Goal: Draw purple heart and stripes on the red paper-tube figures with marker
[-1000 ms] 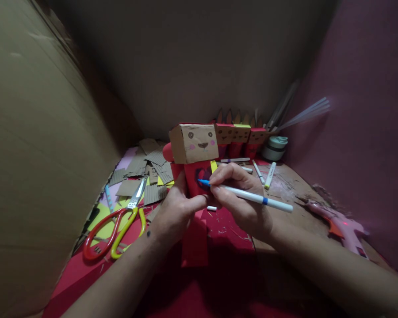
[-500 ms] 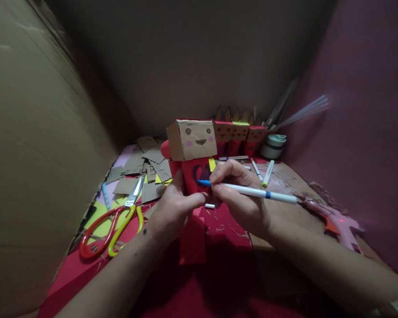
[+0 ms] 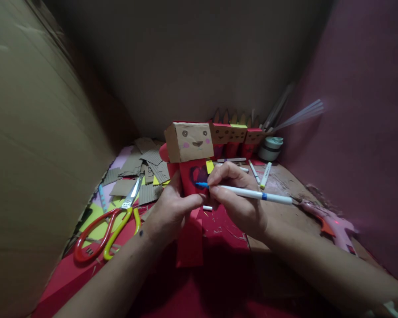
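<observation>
My left hand (image 3: pixel 170 207) is closed round the red body of a paper figure (image 3: pixel 194 143), whose boxy cardboard head has drawn eyes, pink cheeks and a mouth. A dark heart outline (image 3: pixel 193 172) marks the front of its body. Between the thumb and fingers of my right hand (image 3: pixel 235 194) is a white marker (image 3: pixel 248 193) with a blue tip. That tip rests at the lower part of the heart, and it looks to be touching the surface. A small yellow piece (image 3: pixel 209 166) sticks out at the figure's side.
Scissors (image 3: pixel 119 223) with red and yellow handles lie at left beside cardboard scraps (image 3: pixel 149 159). A pink glue gun (image 3: pixel 334 223) lies at right, its light glowing red. Several similar figures (image 3: pixel 235 134), loose markers (image 3: pixel 265 176) and a pale jar (image 3: pixel 270 149) stand or lie behind.
The whole view has shifted slightly, so things appear a little further left. The marker tip remains at the heart, with slightly more dark colour around its lower part. Both grips are unchanged.
</observation>
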`<state>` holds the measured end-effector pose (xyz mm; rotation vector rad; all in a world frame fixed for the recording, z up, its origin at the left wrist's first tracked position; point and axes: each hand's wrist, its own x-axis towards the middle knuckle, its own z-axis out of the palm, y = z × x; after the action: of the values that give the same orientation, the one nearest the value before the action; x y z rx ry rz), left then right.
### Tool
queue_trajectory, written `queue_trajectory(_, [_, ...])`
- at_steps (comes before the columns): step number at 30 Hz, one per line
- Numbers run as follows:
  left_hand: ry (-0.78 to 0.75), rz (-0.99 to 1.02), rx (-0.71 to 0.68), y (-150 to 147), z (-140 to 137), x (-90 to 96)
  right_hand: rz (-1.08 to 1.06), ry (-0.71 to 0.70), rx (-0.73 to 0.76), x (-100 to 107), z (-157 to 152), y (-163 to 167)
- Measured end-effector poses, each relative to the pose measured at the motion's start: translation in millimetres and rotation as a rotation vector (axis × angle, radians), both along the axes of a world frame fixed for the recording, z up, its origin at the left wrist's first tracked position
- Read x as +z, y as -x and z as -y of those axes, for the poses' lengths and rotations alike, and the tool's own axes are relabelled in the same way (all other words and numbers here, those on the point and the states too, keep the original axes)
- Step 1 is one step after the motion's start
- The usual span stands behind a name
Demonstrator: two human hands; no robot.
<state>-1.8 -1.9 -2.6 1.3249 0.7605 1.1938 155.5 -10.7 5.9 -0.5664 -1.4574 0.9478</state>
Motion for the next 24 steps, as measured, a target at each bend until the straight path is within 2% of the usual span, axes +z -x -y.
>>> queue_trajectory(5, [0.014,0.04,-0.073,1.0,-1.0,-1.7,-0.032,0.015,0.018,-0.9,0.0,1.3])
queue_trajectory(24, [0.049,0.041,-0.035,3.3,-2.9,-8.3,-0.011,-0.021,0.006,0.7,1.8,1.5])
